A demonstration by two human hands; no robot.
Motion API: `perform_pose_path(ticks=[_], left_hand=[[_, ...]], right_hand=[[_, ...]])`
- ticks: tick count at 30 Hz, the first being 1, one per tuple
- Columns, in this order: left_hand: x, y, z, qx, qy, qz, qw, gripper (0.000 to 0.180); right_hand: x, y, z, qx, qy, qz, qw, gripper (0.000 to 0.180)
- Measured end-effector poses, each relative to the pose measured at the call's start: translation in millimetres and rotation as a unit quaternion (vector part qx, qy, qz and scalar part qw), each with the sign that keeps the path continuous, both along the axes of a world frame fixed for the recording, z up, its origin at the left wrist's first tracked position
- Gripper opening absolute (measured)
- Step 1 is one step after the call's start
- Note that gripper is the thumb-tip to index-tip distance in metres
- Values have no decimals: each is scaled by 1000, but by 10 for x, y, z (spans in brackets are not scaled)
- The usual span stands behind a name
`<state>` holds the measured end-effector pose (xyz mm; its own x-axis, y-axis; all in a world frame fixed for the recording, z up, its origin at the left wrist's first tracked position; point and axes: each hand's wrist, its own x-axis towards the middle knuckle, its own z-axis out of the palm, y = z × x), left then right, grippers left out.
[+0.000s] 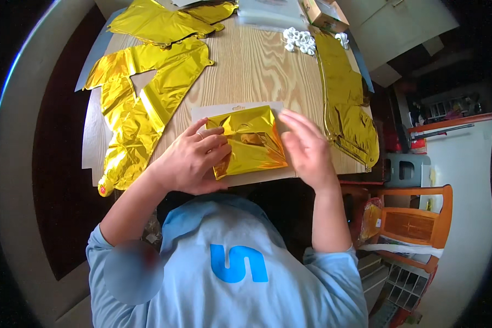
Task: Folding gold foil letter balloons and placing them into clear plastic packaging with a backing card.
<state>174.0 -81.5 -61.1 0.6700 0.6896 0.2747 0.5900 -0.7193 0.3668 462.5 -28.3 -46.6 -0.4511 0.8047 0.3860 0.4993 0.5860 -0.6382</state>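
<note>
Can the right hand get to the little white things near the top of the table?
Probably yes. The right hand is open beside the folded gold foil, and bare wood lies between it and the white pieces; only a long stretch forward seems needed.

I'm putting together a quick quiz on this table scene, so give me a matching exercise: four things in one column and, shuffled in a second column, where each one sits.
Things:
1. folded gold foil balloon
2. large flat gold foil letter balloon
3. cluster of small white plastic rings
4. orange wooden chair

Places:
A. far side of the table, right of centre
B. spread out on the left part of the wooden table
C. on the floor to the right of the table
D. on a pale card between the left hand and the right hand

Pairs: 1-D, 2-B, 3-A, 4-C
</note>
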Motion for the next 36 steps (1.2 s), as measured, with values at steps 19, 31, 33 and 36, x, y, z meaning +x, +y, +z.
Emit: perform_pose_path(ticks=[19, 31, 33, 36], left_hand=[[362, -80, -310, -9, 55, 204, 977, 93], [439, 116, -165, -70, 68, 200, 975, 95], [433, 132, -160, -80, 66, 202, 974, 94], [420, 103, -141, -85, 57, 209, 973, 94]], right_hand=[[-372, -70, -461, 19, -309, -31, 950, 83], [-562, 3565, -93, -24, 27, -110, 993, 31], [-665, 4211, -151, -58, -16, -215, 975, 42], [-834, 4601, -428, -15, -106, -333, 937, 56]])
